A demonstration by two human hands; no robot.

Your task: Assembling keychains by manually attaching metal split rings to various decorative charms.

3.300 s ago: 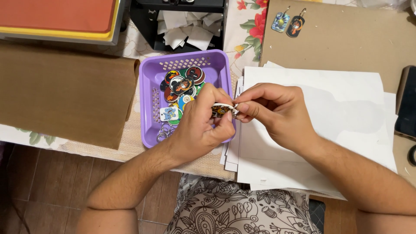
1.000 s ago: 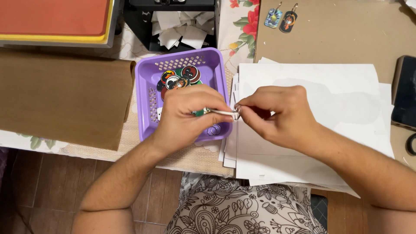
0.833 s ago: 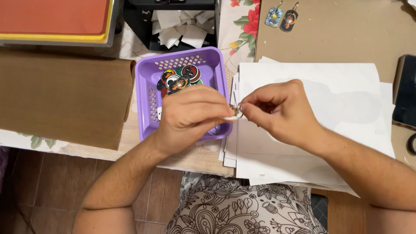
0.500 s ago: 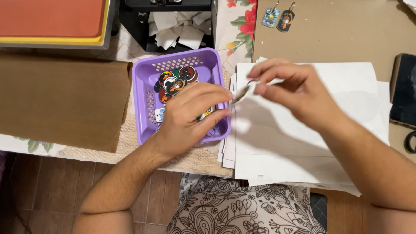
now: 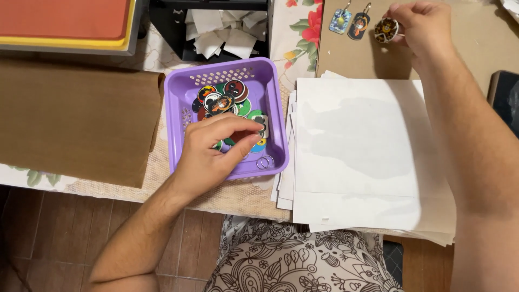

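Now your left hand [image 5: 213,151] is down in the purple basket [image 5: 175,108], fingertips [image 5: 246,141] pinched on a small tag [image 5: 261,125] among the round discs [image 5: 224,97]. Your right hand [image 5: 424,27] is far off at the top, fingers closed on a round charm [image 5: 386,30], just beside two charms [image 5: 350,22] lying on the brown board [image 5: 476,48]
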